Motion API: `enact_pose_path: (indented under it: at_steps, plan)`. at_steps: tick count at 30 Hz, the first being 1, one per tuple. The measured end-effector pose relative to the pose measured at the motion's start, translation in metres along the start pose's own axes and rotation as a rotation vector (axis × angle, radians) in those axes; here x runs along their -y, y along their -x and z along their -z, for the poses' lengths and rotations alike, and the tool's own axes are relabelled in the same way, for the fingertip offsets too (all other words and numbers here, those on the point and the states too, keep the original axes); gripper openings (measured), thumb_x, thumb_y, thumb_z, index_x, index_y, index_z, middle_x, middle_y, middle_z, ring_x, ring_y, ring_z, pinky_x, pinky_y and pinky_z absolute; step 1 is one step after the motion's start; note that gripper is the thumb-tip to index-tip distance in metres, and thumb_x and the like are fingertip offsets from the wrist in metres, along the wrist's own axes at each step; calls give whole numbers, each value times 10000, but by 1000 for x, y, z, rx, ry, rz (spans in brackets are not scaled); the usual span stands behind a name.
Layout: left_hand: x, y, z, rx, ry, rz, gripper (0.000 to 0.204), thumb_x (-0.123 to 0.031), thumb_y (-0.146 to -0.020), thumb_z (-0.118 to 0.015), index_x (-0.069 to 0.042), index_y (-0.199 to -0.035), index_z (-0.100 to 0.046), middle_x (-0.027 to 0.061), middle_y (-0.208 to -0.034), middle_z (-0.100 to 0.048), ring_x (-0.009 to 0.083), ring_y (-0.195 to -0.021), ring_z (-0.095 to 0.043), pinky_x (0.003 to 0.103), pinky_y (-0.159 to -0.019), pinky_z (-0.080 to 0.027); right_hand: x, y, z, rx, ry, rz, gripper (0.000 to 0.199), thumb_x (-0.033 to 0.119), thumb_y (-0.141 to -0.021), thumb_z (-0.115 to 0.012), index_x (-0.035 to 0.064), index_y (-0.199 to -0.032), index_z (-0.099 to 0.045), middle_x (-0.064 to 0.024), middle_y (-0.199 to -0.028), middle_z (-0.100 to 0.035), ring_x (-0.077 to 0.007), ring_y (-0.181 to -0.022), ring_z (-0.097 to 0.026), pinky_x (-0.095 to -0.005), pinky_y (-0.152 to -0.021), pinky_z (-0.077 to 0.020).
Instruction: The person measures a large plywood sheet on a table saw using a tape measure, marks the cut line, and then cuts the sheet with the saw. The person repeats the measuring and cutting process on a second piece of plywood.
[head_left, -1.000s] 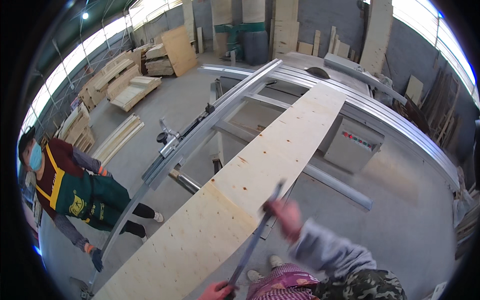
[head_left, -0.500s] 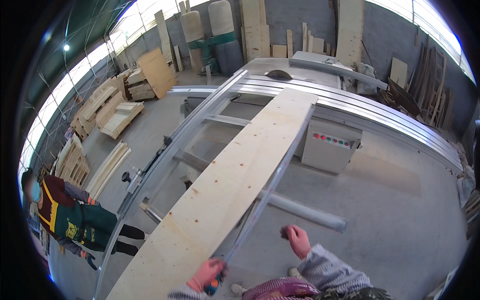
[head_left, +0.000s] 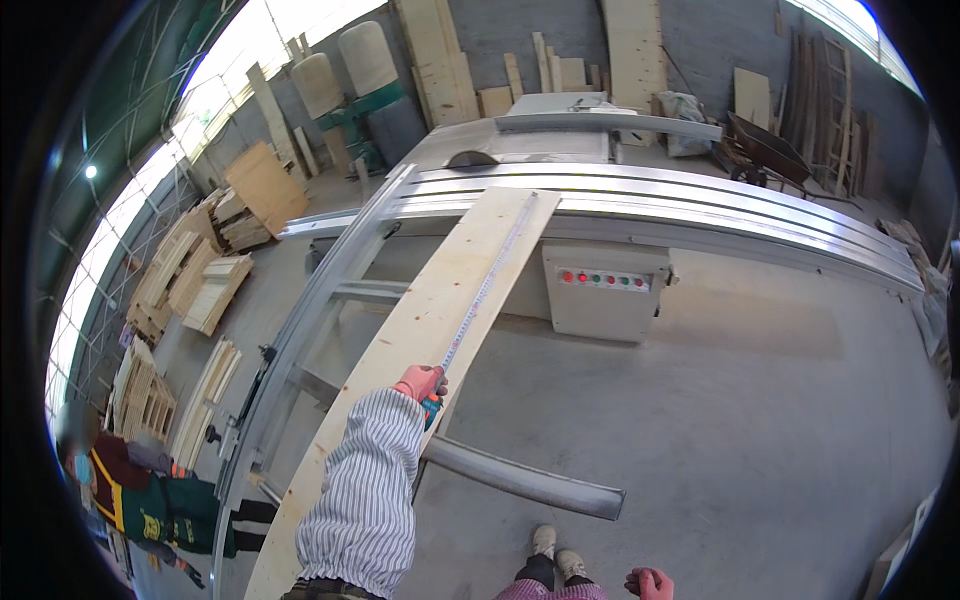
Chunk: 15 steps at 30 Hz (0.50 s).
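1. While your left hand (head_left: 420,382) stays out of nothing but the centre of the head view, it is clamped around the case of a tape measure (head_left: 432,404), a small teal body that peeks out beneath the fingers.
2. From that hand, the tape blade (head_left: 487,285) runs up the frame along the right edge of the long pale plank (head_left: 420,330), reaching toward the plank's far end in the upper middle. Whether its hook has caught that end is too small to tell.
3. Your plank lies lengthwise from the lower left of the frame up onto the sliding tabletop (head_left: 700,195) of the panel saw, its far end resting across the silver rails.
4. Your right hand (head_left: 648,582) sits at the bottom edge, right of centre, fingers curled together and holding nothing that shows.
5. By my reading, the blade is already drawn out along the board, so the pulling is done; taking the reading and any marking appear to be left, and no mark on the wood is visible.
6. At the lower left, another person in a green and yellow jacket (head_left: 150,510) stands beside stacked timber (head_left: 205,290), well apart from you.
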<state>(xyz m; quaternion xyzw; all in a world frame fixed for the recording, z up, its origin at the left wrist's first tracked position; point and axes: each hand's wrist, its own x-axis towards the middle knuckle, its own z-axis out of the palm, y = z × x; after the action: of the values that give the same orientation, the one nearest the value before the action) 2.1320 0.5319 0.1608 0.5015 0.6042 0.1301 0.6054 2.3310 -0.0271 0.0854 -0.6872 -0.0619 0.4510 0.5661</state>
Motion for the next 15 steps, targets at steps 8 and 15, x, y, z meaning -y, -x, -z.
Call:
enact_pose_path:
  at_steps: [8,15]
  plan:
    - [-29,-64,-16,22,-10,-63,279,-231,-903,-531,43,-909,-584,89,-697,-602,176,-542,-574,343,-474,-485,4,-4,-7,-195,-89,-57,291,194,-956,-495,-50,-1066,-610,-127,-949,-650,-195,-828,-639,-309,-753,-540]
    - [-34,-33,40,96,50,14,288,-286,-930,-546,-1,-902,-564,69,-674,-571,171,-502,-534,335,-428,-449,55,-16,-59,-125,4,61,302,207,-963,-492,-54,-1059,-609,-131,-957,-647,-199,-846,-637,-315,-770,-539]
